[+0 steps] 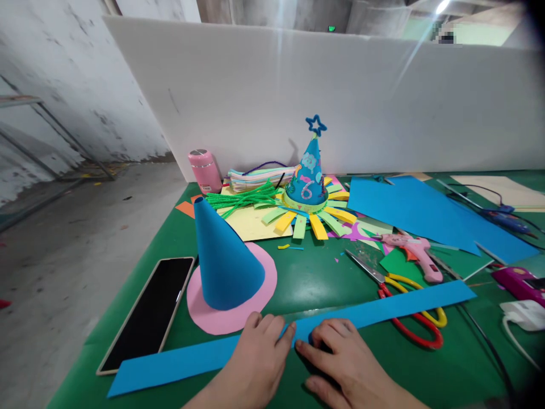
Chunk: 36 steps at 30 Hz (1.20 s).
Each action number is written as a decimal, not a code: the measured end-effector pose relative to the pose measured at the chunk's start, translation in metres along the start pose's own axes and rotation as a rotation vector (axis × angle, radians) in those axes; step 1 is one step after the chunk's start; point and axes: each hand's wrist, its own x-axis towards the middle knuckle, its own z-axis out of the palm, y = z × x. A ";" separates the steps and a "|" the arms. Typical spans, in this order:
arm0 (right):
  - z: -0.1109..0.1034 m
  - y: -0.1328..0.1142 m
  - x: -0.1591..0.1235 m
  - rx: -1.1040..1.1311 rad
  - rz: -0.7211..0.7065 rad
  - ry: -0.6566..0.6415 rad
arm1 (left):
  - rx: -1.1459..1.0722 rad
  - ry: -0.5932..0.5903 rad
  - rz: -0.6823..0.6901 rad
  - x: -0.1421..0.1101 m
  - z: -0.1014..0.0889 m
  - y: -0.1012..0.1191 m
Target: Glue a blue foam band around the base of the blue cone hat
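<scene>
Left of the blue cone (230, 261), a phone (147, 315) lies on the green table (306, 284). The blue paper strip (304, 328) runs slantwise in front of the cone, its left end over the phone's near corner. Behind the cone stands a pink bottle (205, 173); the cone itself sits on a pink disc (221, 322). Green pipe cleaners (242, 197) lie behind it. In front, the left hand (259, 352) rests on the strip, fingers curled; whether its grip pinches the paper I cannot tell. Behind and right of the cone is a decorated hat (309, 179). To its front right, the right hand (344, 352) touches the strip, its grip loosely bent, thumb apart, clasping nothing visible. Farther right of the cone, scissors (381, 277) have their handles under the strip, with a glue gun (415, 250) beyond.
</scene>
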 end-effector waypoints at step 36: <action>0.000 0.001 0.001 0.022 0.015 -0.056 | -0.051 0.002 -0.008 0.000 0.002 -0.001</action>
